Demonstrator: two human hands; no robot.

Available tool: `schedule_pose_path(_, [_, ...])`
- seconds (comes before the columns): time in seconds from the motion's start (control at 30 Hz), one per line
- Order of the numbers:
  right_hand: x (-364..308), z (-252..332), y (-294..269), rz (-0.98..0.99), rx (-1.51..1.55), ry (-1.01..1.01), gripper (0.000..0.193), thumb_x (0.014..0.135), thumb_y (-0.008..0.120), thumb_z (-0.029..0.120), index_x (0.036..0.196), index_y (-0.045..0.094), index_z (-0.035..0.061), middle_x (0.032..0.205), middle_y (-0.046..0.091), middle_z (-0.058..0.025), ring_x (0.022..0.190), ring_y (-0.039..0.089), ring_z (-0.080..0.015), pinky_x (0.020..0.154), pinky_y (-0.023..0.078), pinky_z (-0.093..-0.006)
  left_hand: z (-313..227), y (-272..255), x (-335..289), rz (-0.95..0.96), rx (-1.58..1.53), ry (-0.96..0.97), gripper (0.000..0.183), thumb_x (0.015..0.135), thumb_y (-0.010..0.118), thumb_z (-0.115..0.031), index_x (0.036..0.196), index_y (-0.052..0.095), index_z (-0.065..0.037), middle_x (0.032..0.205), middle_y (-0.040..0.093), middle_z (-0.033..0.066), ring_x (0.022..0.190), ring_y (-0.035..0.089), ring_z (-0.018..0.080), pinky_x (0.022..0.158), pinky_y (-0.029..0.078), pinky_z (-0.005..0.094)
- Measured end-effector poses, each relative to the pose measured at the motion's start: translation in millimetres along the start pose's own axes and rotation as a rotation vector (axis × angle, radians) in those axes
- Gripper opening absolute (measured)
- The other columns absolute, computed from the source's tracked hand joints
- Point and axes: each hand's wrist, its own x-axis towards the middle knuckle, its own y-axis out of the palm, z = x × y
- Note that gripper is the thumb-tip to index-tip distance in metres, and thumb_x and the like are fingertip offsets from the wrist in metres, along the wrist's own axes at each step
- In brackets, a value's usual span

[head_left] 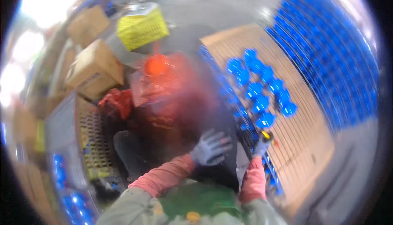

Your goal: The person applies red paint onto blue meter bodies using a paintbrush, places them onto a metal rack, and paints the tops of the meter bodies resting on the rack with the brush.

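At the near left edge of the brown ribbed board (pixel 301 147): right hand (pixel 260 147), gloved, looks wrapped around a small dark-and-yellow tool (pixel 267 135); blur hides the exact grip and tool type. Left hand (pixel 211 147), also gloved, is left of the board, over the dark lap, fingers spread, nothing in it. Hands are apart, not touching. Blue domed pieces (pixel 260 104) sit clustered on the board's left half, nearest one just beyond the tool. Past the board's right edge: dense rows of blue parts (pixel 327 53). Left of the board, ahead of the lap: red plastic bag (pixel 182 67) with an orange round item (pixel 157 65), smeared by motion. Farther left of the board: yellow crate (pixel 142 30), cardboard box (pixel 96 71).
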Motion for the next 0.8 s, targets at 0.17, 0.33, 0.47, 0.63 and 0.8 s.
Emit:
schedule_pose_path(0.17, [36.7,22.9,46.0,-0.085,-0.420,-0.123,0.084,0.084,0.078,0.035,0.145,0.032,0.0006,0.130,0.056,-0.0214,0.119,0.057,-0.0335,0.098,0.047,-0.0412,-5.3,-6.9,-0.2,0.024,-0.073,-0.061,0.054,0.085,0.064,-0.034,0.137,0.058,-0.023,0.148,0.049,0.0059,0.137,0.042,0.0299,0.117,0.021,0.0558])
schedule_pose_path(0.33, [39.1,28.1,-0.1,-0.066,-0.602,-0.069,0.068,0.088,0.071,0.037,0.141,0.045,0.0035,0.127,0.062,-0.0216,0.112,0.062,-0.0390,0.092,0.050,-0.0438,-3.3,-4.7,-1.0,0.027,-0.096,-0.053,0.053,0.085,0.065,-0.033,0.137,0.058,-0.023,0.149,0.048,0.0064,0.136,0.044,0.0296,0.116,0.023,0.0563])
schedule_pose_path(0.47, [13.4,38.6,-57.2,0.129,-0.511,0.123,0.050,0.087,0.070,0.009,0.135,0.055,0.0080,0.119,0.066,-0.0137,0.104,0.063,-0.0265,0.092,0.050,-0.0354,-5.9,0.6,0.7,0.007,-0.114,-0.060,0.053,0.085,0.066,-0.033,0.137,0.058,-0.022,0.149,0.049,0.0066,0.136,0.045,0.0301,0.115,0.026,0.0556])
schedule_pose_path(0.63, [-12.5,75.9,-94.7,0.097,-0.300,-0.075,0.034,0.087,0.071,0.011,0.119,0.063,0.0058,0.103,0.069,-0.0128,0.088,0.065,-0.0250,0.081,0.053,-0.0363,-4.3,-0.9,-5.1,0.001,-0.111,-0.050,0.052,0.086,0.065,-0.032,0.136,0.059,-0.021,0.148,0.049,0.0070,0.137,0.043,0.0304,0.116,0.024,0.0552])
schedule_pose_path(0.8, [-7.4,191.9,-73.5,0.197,-0.919,-0.490,0.024,0.084,0.075,0.023,0.102,0.067,0.0087,0.090,0.071,-0.0131,0.080,0.069,-0.0332,0.075,0.053,-0.0401,-7.3,-8.1,1.2,-0.050,-0.100,-0.047,0.052,0.086,0.066,-0.032,0.136,0.059,-0.020,0.147,0.050,0.0074,0.138,0.042,0.0303,0.117,0.023,0.0546])
